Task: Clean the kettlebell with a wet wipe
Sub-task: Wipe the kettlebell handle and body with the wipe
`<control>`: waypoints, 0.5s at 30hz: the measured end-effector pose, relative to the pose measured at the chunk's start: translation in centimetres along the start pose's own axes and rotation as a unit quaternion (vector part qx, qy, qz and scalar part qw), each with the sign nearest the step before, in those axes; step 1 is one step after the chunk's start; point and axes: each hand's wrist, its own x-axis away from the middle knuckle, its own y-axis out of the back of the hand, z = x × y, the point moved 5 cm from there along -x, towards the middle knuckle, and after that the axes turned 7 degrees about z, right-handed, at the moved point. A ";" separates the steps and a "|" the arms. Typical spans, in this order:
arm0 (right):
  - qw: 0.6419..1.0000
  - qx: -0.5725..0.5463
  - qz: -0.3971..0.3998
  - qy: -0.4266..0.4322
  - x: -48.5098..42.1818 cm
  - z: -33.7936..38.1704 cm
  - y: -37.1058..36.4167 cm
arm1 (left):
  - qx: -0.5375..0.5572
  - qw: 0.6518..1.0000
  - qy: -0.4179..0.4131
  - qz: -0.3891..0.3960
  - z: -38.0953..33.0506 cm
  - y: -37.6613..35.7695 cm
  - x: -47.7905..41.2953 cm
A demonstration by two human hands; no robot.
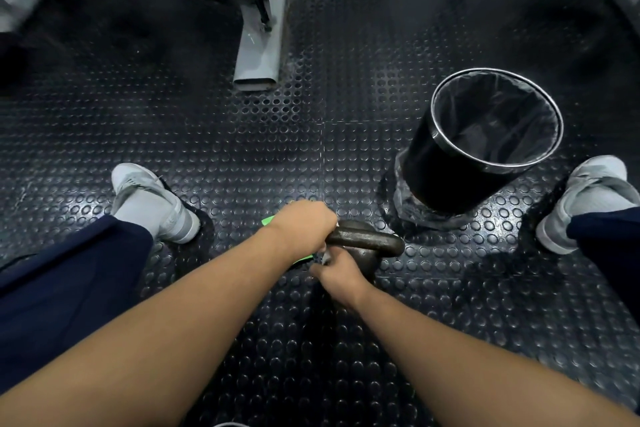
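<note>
A dark iron kettlebell (372,240) stands on the studded rubber floor between my feet. My left hand (302,228) is closed around the left end of its handle. My right hand (334,273) presses against the near side of the bell's body, with a small pale bit of wet wipe (325,257) showing at its fingertips. A bright green packet (268,220) lies on the floor under my left hand and is mostly hidden by it.
A black bin (446,177) with a dark liner and a metal rim stands tilted just right of the kettlebell. My grey shoes (152,199) sit on either side. A grey machine leg (259,55) reaches down from the back.
</note>
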 end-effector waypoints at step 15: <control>0.998 -0.064 -0.003 0.001 -0.1 -0.4 0.2 | -0.027 1.000 0.013 0.003 -0.3 -0.2 0.3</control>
